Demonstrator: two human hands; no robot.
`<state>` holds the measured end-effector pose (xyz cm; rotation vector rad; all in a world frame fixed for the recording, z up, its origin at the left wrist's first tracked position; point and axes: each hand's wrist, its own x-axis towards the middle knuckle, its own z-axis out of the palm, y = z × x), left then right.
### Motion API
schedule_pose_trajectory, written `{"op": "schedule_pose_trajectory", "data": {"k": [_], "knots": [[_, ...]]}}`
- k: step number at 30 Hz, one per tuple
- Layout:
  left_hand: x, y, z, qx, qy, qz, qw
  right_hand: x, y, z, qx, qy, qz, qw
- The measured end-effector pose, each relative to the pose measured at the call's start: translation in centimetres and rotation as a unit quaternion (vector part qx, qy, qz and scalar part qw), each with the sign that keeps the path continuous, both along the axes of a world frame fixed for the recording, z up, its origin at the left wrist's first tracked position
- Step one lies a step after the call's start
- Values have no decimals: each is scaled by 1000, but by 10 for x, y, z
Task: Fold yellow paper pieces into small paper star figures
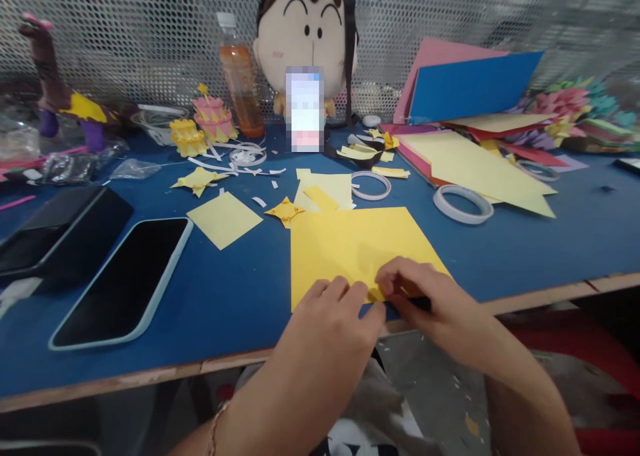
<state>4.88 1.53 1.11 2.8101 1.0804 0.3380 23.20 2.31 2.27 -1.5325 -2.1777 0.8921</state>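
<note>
A sheet of yellow paper (pixel 345 249) lies on the blue table at its front edge. My left hand (pixel 335 316) rests over the sheet's near edge, fingers curled on top and the thumb by the edge. Just to its right, my right hand (pixel 435 296) pinches the same near edge between thumb and fingers; the fingertips are partly hidden. Beyond the sheet lie a gold folded paper star (pixel 285 211) and a pale yellow sheet (pixel 325 189) with a darker yellow strip (pixel 321 199) on it.
A phone (pixel 123 283) and a black stand (pixel 60 233) are at left. Rolls of tape (pixel 463 205) sit at right near stacked coloured paper (pixel 480 163). Behind are a bottle (pixel 241 76), paper cakes (pixel 214 118), a plush bag (pixel 305 36) and a lit, blurred screen (pixel 305 109).
</note>
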Motion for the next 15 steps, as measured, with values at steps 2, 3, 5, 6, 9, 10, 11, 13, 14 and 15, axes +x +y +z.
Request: {"op": "schedule_pose_trajectory", "data": {"k": [2,3,5,6,9,10,11,13,14,15], "knots": [[-2,2,3,-25,1,7,1000,-12,1,0,-18,4,18,1000],[-4,3,4,-38,1,11,999,-15,2,1,-26,5,24,999],[-12,6,7,-67,-1,15,998,-18,5,0,-38,8,31,999],[-16,7,9,-80,-3,18,997,-18,6,0,-41,10,32,999],[-31,13,12,-113,-6,35,993,-14,11,0,-49,19,37,998],[-35,14,12,-121,-6,40,992,-12,12,0,-52,24,38,998],[-40,16,11,-127,-7,43,991,-9,13,0,-55,30,39,997],[-49,17,10,-141,-10,43,989,-1,15,2,-61,39,37,997],[-54,18,9,-148,-13,42,988,4,16,3,-63,43,34,997],[-58,18,8,-154,-17,43,987,11,16,4,-64,44,29,997]]}}
